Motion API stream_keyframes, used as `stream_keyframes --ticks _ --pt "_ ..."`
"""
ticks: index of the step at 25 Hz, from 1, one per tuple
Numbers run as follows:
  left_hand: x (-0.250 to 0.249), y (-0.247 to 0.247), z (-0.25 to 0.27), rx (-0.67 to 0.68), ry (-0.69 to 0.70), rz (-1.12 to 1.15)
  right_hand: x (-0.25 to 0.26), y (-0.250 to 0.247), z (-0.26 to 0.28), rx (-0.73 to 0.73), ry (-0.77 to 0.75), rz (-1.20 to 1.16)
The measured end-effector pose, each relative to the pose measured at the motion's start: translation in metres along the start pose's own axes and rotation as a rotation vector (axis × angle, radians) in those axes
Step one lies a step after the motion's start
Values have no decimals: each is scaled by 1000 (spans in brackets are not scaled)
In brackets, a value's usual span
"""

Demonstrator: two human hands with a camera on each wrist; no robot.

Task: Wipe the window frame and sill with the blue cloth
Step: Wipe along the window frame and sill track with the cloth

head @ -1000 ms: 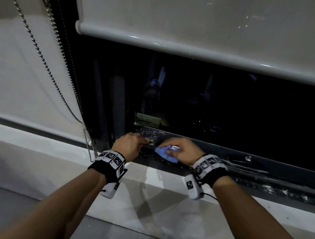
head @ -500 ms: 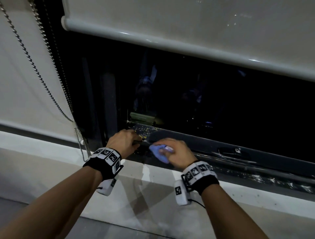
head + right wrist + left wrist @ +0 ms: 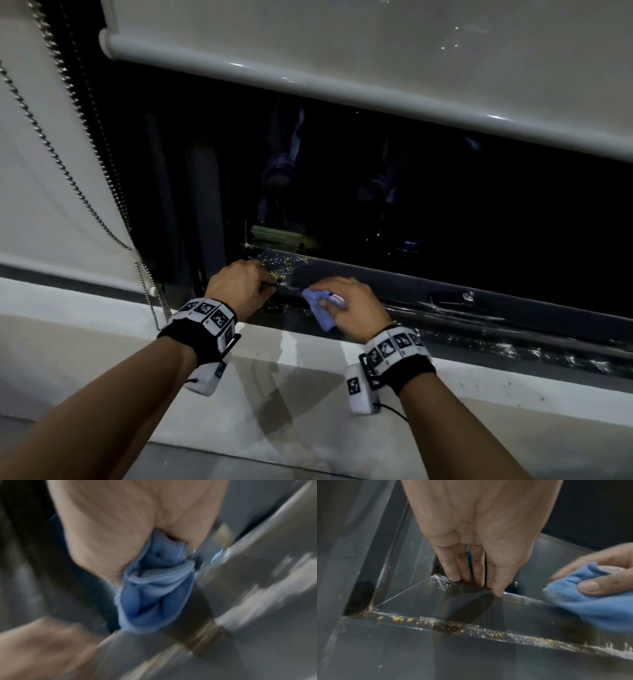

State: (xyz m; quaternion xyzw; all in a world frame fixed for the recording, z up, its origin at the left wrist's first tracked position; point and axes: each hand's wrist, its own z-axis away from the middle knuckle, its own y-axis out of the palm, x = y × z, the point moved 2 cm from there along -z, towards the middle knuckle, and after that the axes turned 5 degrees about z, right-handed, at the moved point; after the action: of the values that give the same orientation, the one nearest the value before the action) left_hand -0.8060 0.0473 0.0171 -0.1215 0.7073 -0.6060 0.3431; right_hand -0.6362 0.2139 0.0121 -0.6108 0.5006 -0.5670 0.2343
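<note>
Since a second ago the right hand, still clutching the bunched blue cloth, has barely shifted along the dusty window frame beside the flat-fingered left hand, so wiping likely continues.
</note>
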Motion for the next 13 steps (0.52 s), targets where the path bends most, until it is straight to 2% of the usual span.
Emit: stream_keyframes --ticks 1,2,3,4,5,6,8,10,13 --pt "-1 -1 -1 -3 -7 -3 -17 -15 5 -87 62 -33" --pt "-1 0 -3 -9 -14 -8 -40 -32 13 -193 197 44" --pt "-1 0 -4 -15 -21 -18 -65 -49 23 -260 368 246" --pt "-1 1 -4 -17 -25 -26 -86 -62 34 -264 539 507" --pt "-2 2 -5 -15 -27 -31 -98 -71 40 -202 682 718" --pt "-2 2 -5 -15 -30 -30 -102 -69 40 -122 747 835" --pt "-1 2 -5 -13 -49 -29 -88 -53 30 -27 709 854" --pt "-3 1 -6 -10 -64 -40 -65 -34 14 -5 556 767" --pt "-10 -1 -6 18 -77 -72 -19 -17 -6 113 301 245"
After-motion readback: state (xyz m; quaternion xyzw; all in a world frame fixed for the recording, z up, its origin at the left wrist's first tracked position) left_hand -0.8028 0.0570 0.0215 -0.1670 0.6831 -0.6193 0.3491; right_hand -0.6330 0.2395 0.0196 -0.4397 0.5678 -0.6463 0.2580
